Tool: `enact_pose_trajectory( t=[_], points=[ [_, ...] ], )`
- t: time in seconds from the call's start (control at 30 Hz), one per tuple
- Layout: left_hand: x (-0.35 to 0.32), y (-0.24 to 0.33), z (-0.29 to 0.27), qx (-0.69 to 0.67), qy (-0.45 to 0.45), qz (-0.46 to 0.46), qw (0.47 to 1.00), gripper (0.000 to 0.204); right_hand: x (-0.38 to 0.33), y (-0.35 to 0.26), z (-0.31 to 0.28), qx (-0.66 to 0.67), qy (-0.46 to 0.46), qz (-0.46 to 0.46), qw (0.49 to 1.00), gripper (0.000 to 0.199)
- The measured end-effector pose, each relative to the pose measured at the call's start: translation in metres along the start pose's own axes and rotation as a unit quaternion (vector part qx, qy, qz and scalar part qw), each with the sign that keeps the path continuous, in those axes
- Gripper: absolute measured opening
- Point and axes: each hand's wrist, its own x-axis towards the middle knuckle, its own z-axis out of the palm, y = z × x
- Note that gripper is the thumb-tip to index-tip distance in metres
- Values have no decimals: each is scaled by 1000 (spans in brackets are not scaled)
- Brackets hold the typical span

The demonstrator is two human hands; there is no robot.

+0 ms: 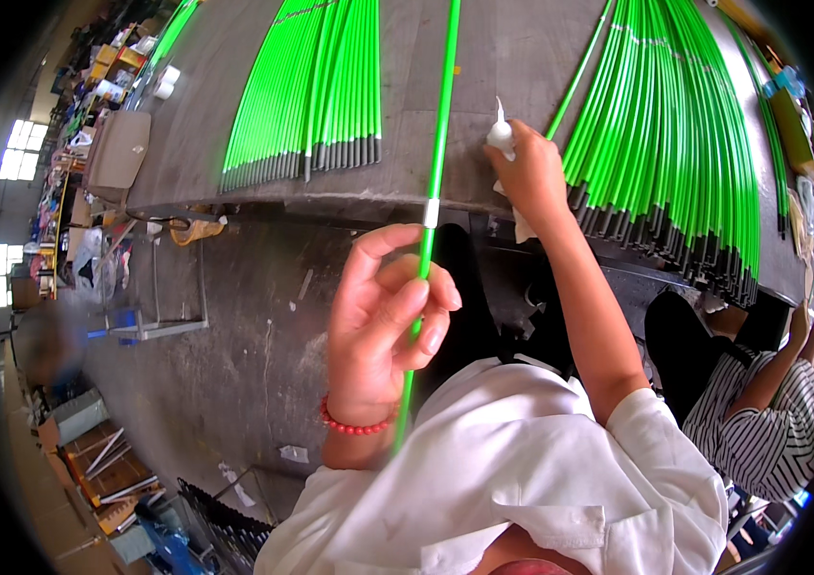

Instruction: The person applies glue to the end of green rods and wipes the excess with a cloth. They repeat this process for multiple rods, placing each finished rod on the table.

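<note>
My left hand (389,316) pinches a long bright green rod (437,144) between thumb and fingers. The rod runs from my lap up across the grey table (483,67) and has a white band near the table's edge. A red bead bracelet circles that wrist. My right hand (529,172) rests at the table's edge, gripping a small white squeeze bottle (501,132) with a pointed nozzle, with a bit of white cloth under the palm. A second green rod (579,72) lies just past that hand.
Two bundles of green rods with dark grey ends lie on the table, one at the left (316,86), one at the right (685,144). A person in a striped shirt (761,412) sits at my right. Boxes (105,470) and a metal frame (153,321) stand on the floor at left.
</note>
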Motion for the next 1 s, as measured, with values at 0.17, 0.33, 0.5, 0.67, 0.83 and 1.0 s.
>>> enact_pose_trajectory(
  t=[0.17,0.33,0.5,0.67,0.83,1.0],
  points=[
    [1,-1,-6,43,18,-9,999,35,-26,-8,-28,219,-58,37,973,31],
    [9,-10,-4,79,28,-18,996,35,-67,-5,-94,360,-96,33,927,36],
    [15,-16,8,189,-18,-28,981,41,-100,7,-138,274,2,18,962,57],
    [17,-27,13,206,-35,-33,977,44,-113,5,-166,185,61,-6,981,63],
    [15,-29,23,177,-5,-80,981,35,-102,-4,-171,151,162,-177,959,60],
    [12,-32,26,168,9,-89,982,19,-107,-10,-178,135,176,-212,952,61]
  ],
)
